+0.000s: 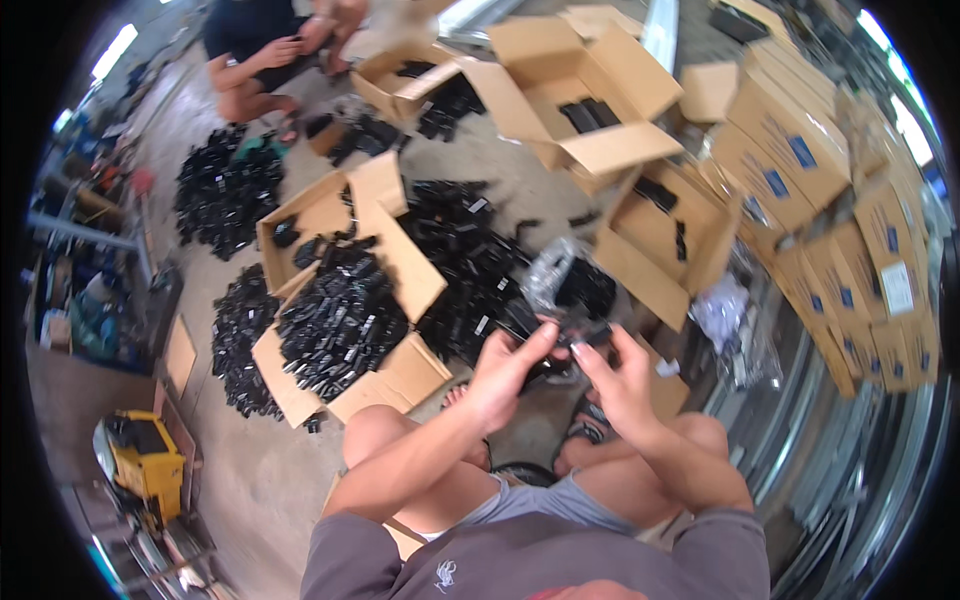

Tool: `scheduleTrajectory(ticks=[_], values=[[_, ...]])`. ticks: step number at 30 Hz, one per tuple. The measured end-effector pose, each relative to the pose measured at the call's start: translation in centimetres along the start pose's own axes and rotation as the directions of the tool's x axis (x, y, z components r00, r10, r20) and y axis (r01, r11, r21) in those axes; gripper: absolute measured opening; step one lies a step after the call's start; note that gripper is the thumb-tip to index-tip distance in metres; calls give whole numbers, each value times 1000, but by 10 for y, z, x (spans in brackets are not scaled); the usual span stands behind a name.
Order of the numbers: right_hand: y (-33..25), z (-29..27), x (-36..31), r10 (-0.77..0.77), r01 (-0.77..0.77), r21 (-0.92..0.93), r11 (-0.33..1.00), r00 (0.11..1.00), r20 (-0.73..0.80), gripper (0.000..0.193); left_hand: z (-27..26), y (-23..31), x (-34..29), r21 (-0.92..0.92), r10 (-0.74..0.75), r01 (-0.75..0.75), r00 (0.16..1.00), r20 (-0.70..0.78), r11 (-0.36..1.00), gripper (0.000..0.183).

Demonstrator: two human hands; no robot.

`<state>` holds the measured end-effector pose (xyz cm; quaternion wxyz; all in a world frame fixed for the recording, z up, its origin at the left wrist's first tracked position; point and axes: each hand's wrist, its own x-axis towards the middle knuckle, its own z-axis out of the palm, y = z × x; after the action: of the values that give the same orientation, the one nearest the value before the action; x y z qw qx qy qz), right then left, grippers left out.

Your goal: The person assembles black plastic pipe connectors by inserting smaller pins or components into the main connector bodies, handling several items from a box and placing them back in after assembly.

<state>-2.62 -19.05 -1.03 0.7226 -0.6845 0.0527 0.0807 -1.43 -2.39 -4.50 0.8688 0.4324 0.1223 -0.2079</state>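
Both my hands are raised over my knees, close together. My left hand (pixel 507 372) pinches a dark black part (pixel 518 322) between thumb and fingers. Its exact kind is too blurred to make out. My right hand (pixel 622 378) is closed on the right end of a black piece (pixel 590 334), thumb on top. Whether the two hands share one piece or hold separate ones, I cannot tell. Just beyond them lies a clear plastic bag (pixel 548 277) beside a bunch of black parts (pixel 586 288). A large heap of similar black parts (pixel 460 240) spreads on the floor beyond my left hand.
An open carton (pixel 425 265) at left adjoins a heaped box of black parts (pixel 340 325). More open cartons (pixel 640 80) stand ahead and right. Stacked closed cartons (pixel 800 150) and metal profiles (pixel 800 440) line the right. Another person (pixel 262 70) sits far left; a yellow machine (pixel 148 465) stands left.
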Motion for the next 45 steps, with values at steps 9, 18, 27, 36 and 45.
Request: scheduleTrajectory(ticks=[9,18,27,36,45], values=[[24,-9,11,2,-2,4,1000,999,-34,21,12,8,-9,137,16,-11,999,-38,991,32],[32,-10,10,-2,2,-15,1000,1000,-7,26,5,5,-7,146,-65,66,998,-13,987,35],[5,-10,7,-70,80,-327,942,997,42,31,9,12,-8,82,-89,94,994,-71,992,28],[15,-15,8,-107,111,-350,930,994,29,28,4,10,-8,77,-104,112,990,-100,991,29],[1,-31,20,171,-172,299,939,985,32,22,-7,32,0,-208,-69,46,992,-107,977,39]])
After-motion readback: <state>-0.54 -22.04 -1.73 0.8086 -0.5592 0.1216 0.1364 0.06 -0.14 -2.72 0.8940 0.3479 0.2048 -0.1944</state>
